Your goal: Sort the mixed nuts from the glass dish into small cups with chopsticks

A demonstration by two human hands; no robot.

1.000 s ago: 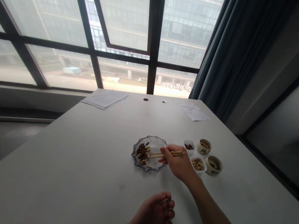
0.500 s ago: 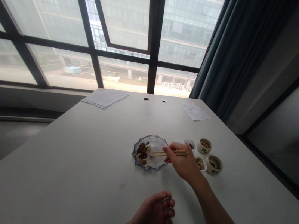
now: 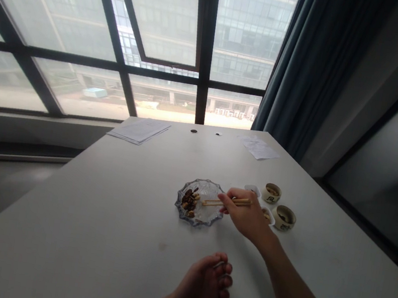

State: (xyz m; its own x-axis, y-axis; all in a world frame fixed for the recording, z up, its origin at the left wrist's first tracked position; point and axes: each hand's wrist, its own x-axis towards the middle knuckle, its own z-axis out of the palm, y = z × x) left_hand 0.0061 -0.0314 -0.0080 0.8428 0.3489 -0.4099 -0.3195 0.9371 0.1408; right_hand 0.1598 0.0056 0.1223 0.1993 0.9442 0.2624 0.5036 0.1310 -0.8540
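Observation:
My right hand [image 3: 247, 214] is closed around a pair of wooden chopsticks [image 3: 220, 202] and hovers over the right side of a clear glass plate [image 3: 187, 221] with a scalloped rim. The chopstick tips are close together above the plate's middle; whether they pinch anything is too small to tell. On the plate's left part lies a small heap of dark brown and pale dried pieces [image 3: 189, 202]. Nearer to me, my left hand [image 3: 204, 286] rests on the white table with its fingers curled in, and nothing shows in it.
Right of the plate are two small beige bowls, a far one [image 3: 272, 194] and a near one [image 3: 284, 219], each with some contents. Two white dishes, a far one [image 3: 252, 189] and a near one [image 3: 270, 217], are partly behind my right hand. Papers [image 3: 139, 130] lie at the table's far left, others [image 3: 259, 147] far right.
The chopstick tips have come closer together over the plate. My left hand and the dishes stay where they were, apart from a slight shift of the whole view.

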